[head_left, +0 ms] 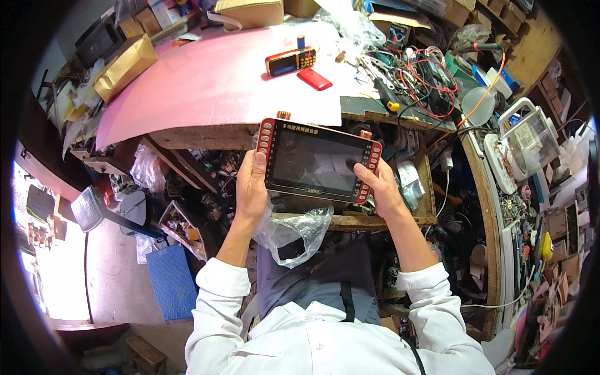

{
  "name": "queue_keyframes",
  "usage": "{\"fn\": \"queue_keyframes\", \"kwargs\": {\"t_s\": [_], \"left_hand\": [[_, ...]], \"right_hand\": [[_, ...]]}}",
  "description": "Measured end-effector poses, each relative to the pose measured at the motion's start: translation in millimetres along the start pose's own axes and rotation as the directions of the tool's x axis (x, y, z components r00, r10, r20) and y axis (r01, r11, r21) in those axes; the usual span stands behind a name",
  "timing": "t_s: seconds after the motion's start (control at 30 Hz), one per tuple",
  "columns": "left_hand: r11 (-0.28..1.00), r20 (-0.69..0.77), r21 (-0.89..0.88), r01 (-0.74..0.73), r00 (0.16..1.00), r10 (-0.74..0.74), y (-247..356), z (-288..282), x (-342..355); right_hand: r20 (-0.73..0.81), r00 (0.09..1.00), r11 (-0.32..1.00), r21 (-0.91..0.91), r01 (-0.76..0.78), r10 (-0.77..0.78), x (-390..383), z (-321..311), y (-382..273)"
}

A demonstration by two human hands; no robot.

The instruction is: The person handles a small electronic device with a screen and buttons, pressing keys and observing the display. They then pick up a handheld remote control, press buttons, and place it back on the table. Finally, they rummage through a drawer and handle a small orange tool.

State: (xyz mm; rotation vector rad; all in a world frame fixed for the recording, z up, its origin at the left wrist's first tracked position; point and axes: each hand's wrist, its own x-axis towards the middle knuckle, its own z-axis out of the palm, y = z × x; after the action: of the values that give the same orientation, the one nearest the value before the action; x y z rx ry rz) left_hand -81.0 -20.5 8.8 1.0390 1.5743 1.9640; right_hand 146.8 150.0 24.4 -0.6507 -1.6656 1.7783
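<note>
The red-trimmed screen device is best gripped by its side edges, thumbs light on the front — pressure there could push a button. It sits between both hands: the left hand holds its left edge, the right hand its right. A clear plastic bag shows below it; the pink sheet lies beyond.
</note>
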Motion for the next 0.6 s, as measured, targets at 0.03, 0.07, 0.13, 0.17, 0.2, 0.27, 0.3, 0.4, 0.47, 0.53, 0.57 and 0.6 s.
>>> {"fn": "queue_keyframes", "kwargs": {"t_s": [0.03,0.07,0.13,0.17,0.2,0.27,0.3,0.4,0.47,0.53,0.57,0.6], "left_hand": [[1.0,0.009,0.011,0.008,1.0,-0.008,0,-1,-1],[1.0,0.007,0.018,0.006,1.0,-0.006,1,-1,-2],[0.999,0.002,0.034,0.0,1.0,0.0,3,-1,-3],[1.0,0.004,0.029,-0.004,1.0,0.004,2,-2,-3],[1.0,0.005,0.025,-0.007,1.0,0.007,1,-3,-3],[1.0,0.018,0.024,0.005,1.0,-0.005,-2,-5,-4],[0.999,0.027,0.027,0.018,0.999,-0.019,-3,-7,-5],[0.999,0.024,0.026,0.033,0.999,-0.033,-2,-7,-7],[0.996,0.024,0.067,0.051,0.998,-0.053,7,-8,-11],[0.992,0.057,0.122,0.044,0.997,-0.051,4,-11,-11],[0.988,0.072,0.15,0.038,0.996,-0.049,4,-12,-11],[0.984,0.06,0.175,0.03,0.997,-0.041,5,-13,-13]], "right_hand": [[0.001,1.0,1.0,-0.009,-0.002,0.002,0,-1,1],[0.003,1.0,1.0,-0.018,-0.004,0.004,0,-2,2],[0.002,1.0,1.0,-0.015,0.0,0.001,0,-1,1],[0.0,1.0,1.0,-0.003,0.005,-0.005,-1,3,-1],[-0.002,1.0,1.0,0.008,0.01,-0.01,-2,5,-3],[0.014,1.0,1.0,-0.01,0.004,-0.004,0,0,3],[0.022,1.0,1.0,-0.019,0.001,-0.001,0,-2,5],[-0.005,0.999,0.999,-0.013,0.038,-0.038,-3,7,2],[0.016,0.999,0.998,-0.04,0.051,-0.051,-2,4,0],[0.01,0.995,0.995,-0.013,0.097,-0.097,-2,5,1],[0.0,0.992,0.992,0.004,0.126,-0.126,-1,7,1],[-0.01,0.988,0.988,0.021,0.156,-0.155,0,9,0]]}}
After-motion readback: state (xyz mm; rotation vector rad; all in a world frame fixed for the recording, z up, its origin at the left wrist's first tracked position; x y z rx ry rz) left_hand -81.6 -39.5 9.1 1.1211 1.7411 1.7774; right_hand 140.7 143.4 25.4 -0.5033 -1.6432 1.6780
